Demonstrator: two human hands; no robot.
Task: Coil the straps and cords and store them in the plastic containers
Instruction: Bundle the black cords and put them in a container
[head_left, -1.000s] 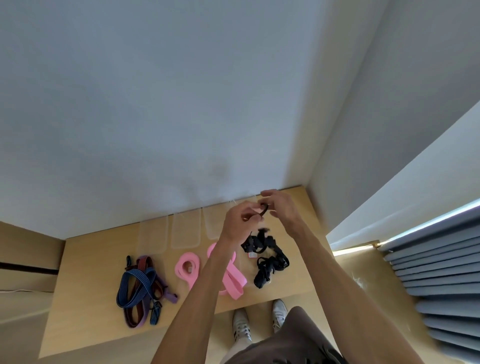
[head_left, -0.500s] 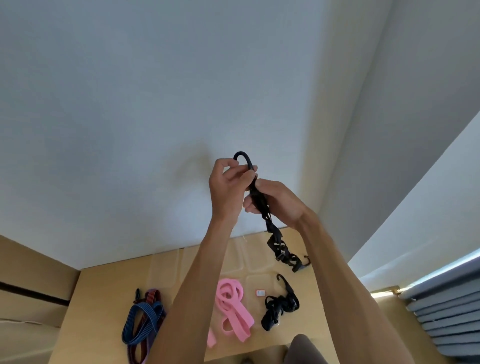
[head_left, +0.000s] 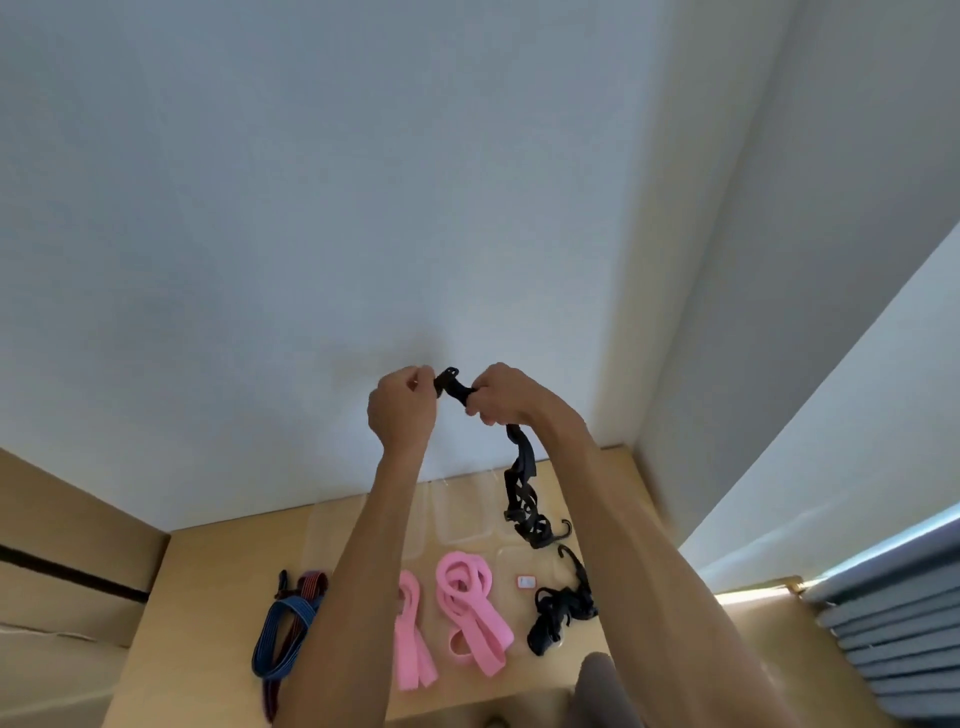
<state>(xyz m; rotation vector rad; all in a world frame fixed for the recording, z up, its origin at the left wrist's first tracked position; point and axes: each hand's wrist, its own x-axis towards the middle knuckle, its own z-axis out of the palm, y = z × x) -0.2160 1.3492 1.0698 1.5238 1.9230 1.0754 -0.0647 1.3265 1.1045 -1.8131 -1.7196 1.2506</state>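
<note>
I hold a black strap (head_left: 521, 467) up in front of the wall, well above the wooden table (head_left: 208, 597). My left hand (head_left: 401, 410) pinches its top end and my right hand (head_left: 501, 395) grips it a little further along. The rest hangs down tangled, its hooked end dangling just above the clear plastic containers (head_left: 460, 512) at the table's back edge. A second black strap (head_left: 558, 613) lies bunched on the table at the right. Two pink straps (head_left: 470, 608) lie in the middle. Blue and red cords (head_left: 291, 618) lie at the left.
A small white tag (head_left: 525, 581) lies on the table between the pink straps and the black bundle. White walls meet in a corner behind the table. Grey blinds (head_left: 893, 608) are at the right. A wooden panel stands at the left.
Both hands lifted the black strap off the table and raised it. My hands have since moved slightly apart along its top end, and the strap hangs longer below my right hand.
</note>
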